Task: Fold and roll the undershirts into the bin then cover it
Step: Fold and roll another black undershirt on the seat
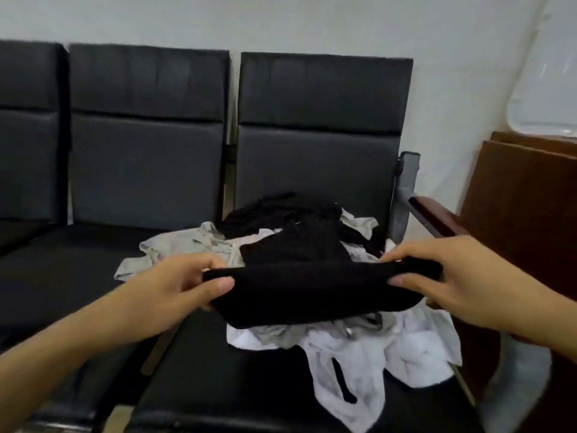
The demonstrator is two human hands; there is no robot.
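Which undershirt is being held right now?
The black undershirt, stretched between left hand and right hand; the others lie loose in the pile.

Black undershirt [312, 289]; white-grey pile [374, 345]

Row of black padded seats [146, 164] against a white wall [281, 23], wooden armrest [437, 215], brown wooden cabinet [524, 207] at right

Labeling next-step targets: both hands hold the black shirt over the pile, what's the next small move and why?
Probably carry the black shirt left to the bare seat and lay it flat. The left hand and right hand pinch its two ends, stretched in the air above the pile, where there is no flat surface to fold on. No bin is in view.
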